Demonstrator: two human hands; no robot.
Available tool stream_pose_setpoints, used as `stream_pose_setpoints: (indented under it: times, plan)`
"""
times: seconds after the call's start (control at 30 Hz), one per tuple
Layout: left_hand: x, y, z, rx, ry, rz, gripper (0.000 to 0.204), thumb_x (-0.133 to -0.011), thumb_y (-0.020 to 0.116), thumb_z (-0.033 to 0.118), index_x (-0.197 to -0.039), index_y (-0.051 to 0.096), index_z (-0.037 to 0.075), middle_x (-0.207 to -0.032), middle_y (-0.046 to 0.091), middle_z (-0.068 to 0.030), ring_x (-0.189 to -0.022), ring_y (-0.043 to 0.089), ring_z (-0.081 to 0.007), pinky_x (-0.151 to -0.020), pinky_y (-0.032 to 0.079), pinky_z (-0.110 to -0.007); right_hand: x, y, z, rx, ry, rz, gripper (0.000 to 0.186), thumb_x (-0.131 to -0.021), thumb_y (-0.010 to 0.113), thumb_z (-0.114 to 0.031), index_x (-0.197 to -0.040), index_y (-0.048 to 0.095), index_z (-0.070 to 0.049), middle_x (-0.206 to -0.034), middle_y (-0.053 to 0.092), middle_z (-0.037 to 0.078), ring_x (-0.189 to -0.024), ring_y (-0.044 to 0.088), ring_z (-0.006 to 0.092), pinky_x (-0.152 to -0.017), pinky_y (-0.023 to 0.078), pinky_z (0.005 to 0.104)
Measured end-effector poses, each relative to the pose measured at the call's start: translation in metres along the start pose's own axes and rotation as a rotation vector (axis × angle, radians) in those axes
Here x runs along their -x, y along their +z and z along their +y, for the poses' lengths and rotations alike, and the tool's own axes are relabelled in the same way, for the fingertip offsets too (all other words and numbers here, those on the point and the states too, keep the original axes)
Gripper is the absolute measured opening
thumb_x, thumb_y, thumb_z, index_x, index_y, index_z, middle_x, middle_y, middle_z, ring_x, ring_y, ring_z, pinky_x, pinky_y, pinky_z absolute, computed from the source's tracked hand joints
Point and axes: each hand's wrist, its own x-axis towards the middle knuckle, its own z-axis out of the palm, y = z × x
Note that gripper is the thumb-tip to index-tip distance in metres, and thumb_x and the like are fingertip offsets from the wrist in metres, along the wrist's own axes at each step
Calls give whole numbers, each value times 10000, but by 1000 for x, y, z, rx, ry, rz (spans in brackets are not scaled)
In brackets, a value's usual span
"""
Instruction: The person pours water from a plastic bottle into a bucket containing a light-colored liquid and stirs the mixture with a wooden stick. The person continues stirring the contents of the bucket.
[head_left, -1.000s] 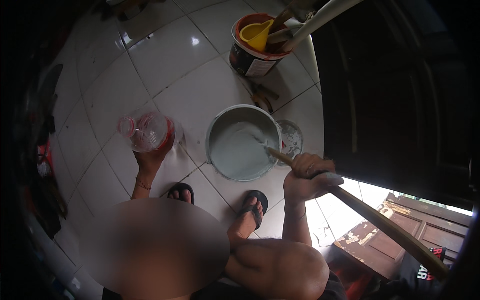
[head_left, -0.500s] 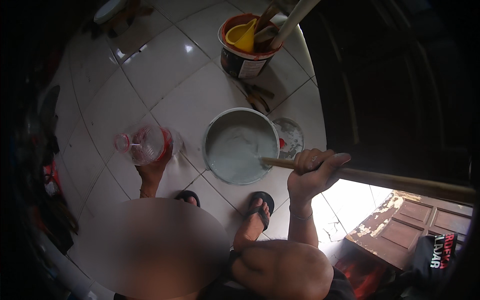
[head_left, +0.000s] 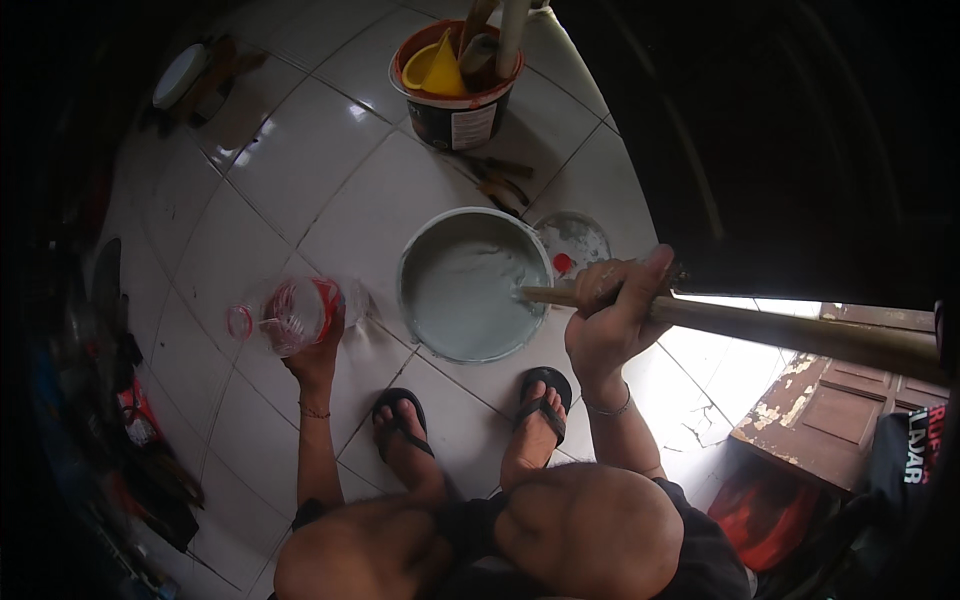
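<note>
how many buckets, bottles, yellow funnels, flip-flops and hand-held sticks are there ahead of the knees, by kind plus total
Buckets: 2 (grey-mix bucket, dark bucket)
Clear plastic bottle: 1
Yellow funnel: 1
Flip-flops: 2 (left flip-flop, right flip-flop)
Wooden stick: 1
Total: 7

A clear plastic bottle, red-banded, is left of an open round bucket of pale grey liquid (faint ripples mark its surface), into which a long wooden stick dips at a slant.
</note>
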Motion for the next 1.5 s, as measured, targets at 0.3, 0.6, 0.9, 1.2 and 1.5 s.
stream_pose_setpoints:
  times: [0.3, 0.6, 0.9, 1.2, 1.5]
  plan:
    - [-10, -2, 14, -64, 45, -33, 894, -754, 946, 150, -1462, 406, 63, -1428, 511, -112, -1331, 524, -285, -1159, 463, -449, -8, 1, 21, -177, -234, 7, 464, -1133, 419, -402, -786, 431, -94, -529, 373, 0, -385, 250, 76, -390, 204, 276]
    - [-7, -7, 14, -135, 28, -14, 877, -760, 947, 191, -1446, 419, 57, -1426, 507, -119, -1316, 523, -284, -1141, 470, -433, 5, 8, 1, -230, 36, -59, 435, -1138, 419, -351, -784, 425, -97, -536, 373, 9, -377, 239, 83, -389, 194, 281]
    - [-5, -2, 12, -48, 3, -27, 894, -735, 962, 175, -1443, 426, 72, -1403, 516, -101, -1307, 529, -265, -1120, 484, -423, -38, 22, 14, 117, -258, -100, 448, -1127, 462, -325, -750, 458, -82, -536, 437, 3, -394, 383, 94, -393, 253, 273]
    - [-9, -1, 22, -220, 139, -7, 871, -740, 961, 201, -1427, 442, 66, -1394, 520, -110, -1300, 537, -269, -1109, 491, -415, -11, 29, -4, -271, 67, -29, 481, -1127, 434, -416, -762, 424, -103, -521, 324, -16, -383, 222, 76, -386, 206, 285]
    - [-13, -3, 25, -129, 78, -21, 851, -734, 965, 197, -1401, 461, 41, -1362, 553, -116, -1246, 576, -266, -1056, 515, -408, -15, 15, 4, 117, -65, -159, 441, -1118, 494, -295, -739, 450, -75, -551, 416, 1, -408, 371, 81, -386, 251, 274]
